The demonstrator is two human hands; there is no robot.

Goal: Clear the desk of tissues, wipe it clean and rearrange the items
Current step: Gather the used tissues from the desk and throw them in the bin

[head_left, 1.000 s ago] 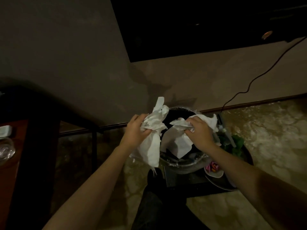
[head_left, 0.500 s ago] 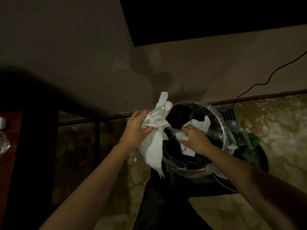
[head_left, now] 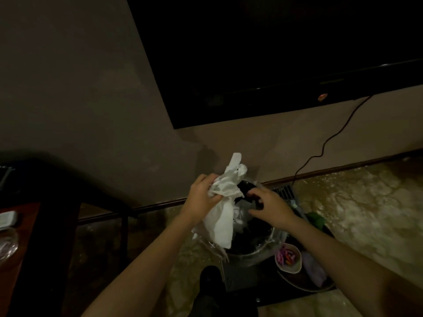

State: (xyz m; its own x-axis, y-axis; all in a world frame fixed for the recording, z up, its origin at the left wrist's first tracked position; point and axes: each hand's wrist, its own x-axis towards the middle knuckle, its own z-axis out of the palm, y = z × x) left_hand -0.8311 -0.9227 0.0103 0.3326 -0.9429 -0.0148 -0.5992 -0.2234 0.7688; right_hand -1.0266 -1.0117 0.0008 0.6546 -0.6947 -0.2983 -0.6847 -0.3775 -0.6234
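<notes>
— Where is the wad of tissues held, relative to the bin?

— It is gripped in the left hand, whose fingers are clamped round its middle. The wad is hung over the bin's left edge with its long axis roughly upright: one tail is stuck up above the fist and a broader sheet is draped down toward the rim. The opening lies to the right of the fist and below it.

— And the right hand?

— It is held over the bin's mouth, just beside the wad, with fingers loosely bent and apart. Nothing is seen to be gripped. The drop is judged to fall to the left hand: a short shift rightward, then release, lest the hanging sheet be caught outside the rim.

— What cannot be made out?

— The bin's inside is mostly dark. A pale crumple is seen there, taken to be tissue already dropped. The far rim is hidden by both hands. Only a corner of the surface is shown at the left edge, so whether tissues are left there cannot be told.
</notes>
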